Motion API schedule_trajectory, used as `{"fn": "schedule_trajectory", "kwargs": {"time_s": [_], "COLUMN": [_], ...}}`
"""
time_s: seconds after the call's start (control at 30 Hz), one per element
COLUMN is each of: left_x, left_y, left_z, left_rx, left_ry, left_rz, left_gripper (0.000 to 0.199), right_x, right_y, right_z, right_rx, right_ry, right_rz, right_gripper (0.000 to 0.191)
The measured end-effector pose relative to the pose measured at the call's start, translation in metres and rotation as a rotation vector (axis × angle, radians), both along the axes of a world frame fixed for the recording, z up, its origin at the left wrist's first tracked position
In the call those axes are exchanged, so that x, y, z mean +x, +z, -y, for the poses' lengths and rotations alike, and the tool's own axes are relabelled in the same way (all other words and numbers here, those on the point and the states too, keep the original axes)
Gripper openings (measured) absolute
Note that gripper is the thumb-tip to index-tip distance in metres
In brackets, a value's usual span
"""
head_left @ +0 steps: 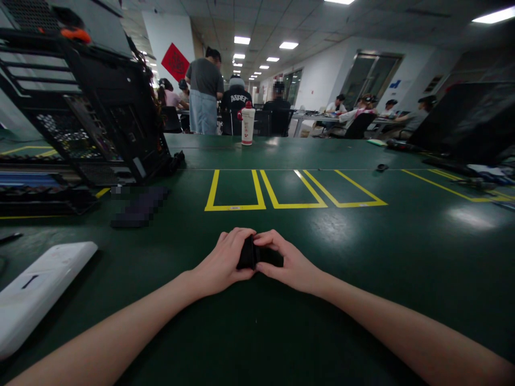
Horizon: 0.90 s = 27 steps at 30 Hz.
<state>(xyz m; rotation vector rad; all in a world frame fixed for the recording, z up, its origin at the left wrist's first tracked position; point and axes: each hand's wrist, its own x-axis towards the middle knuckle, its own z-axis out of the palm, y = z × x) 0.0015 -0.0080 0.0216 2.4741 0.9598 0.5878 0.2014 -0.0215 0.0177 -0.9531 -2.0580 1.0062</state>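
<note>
A small black object (pixel 247 254) is between my two hands, low over the green table (pixel 257 332) in the middle of the head view. My left hand (pixel 225 260) wraps round its left side, with the thumb below and the fingers above. On its right side, my right hand (pixel 287 262) pinches the edge with thumb and fingertips, leaving a gap under the curved palm. The part of the object under my left fingers is hidden.
An opened computer case (pixel 116 118) stands at the left. A white device (pixel 40 289) lies at the near left. Yellow tape outlines (pixel 235 207) lie beyond my hands, with a cup (pixel 248 126) farther back. A black monitor (pixel 462 123) stands at right. People are behind the table.
</note>
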Motion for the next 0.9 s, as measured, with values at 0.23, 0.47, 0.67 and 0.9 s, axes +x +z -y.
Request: {"fn": "schedule_trajectory", "kwargs": {"time_s": [0.23, 0.47, 0.67, 0.9], "left_x": [0.0009, 0.0002, -0.0005, 0.0], "left_y": [-0.0018, -0.0022, -0.0018, -0.0004], "left_z": [-0.0012, -0.001, -0.0003, 0.0003], "left_rx": [0.048, 0.032, 0.035, 0.043], "left_ry": [-0.002, -0.003, -0.003, -0.011], "left_rz": [0.016, 0.017, 0.002, 0.024], "left_gripper": [0.053, 0.055, 0.057, 0.055], "right_x": [-0.0047, -0.0029, -0.0021, -0.0057], "right_y": [-0.0071, -0.0053, -0.0059, -0.0069], "right_z": [-0.0027, -0.0027, -0.0028, -0.0052], "right_rx": [-0.091, -0.144, -0.172, -0.209], "right_ry": [-0.007, 0.012, 0.058, -0.022], "right_rz": [-0.134, -0.098, -0.186, -0.194], "right_gripper": [0.024, 0.03, 0.029, 0.026]}}
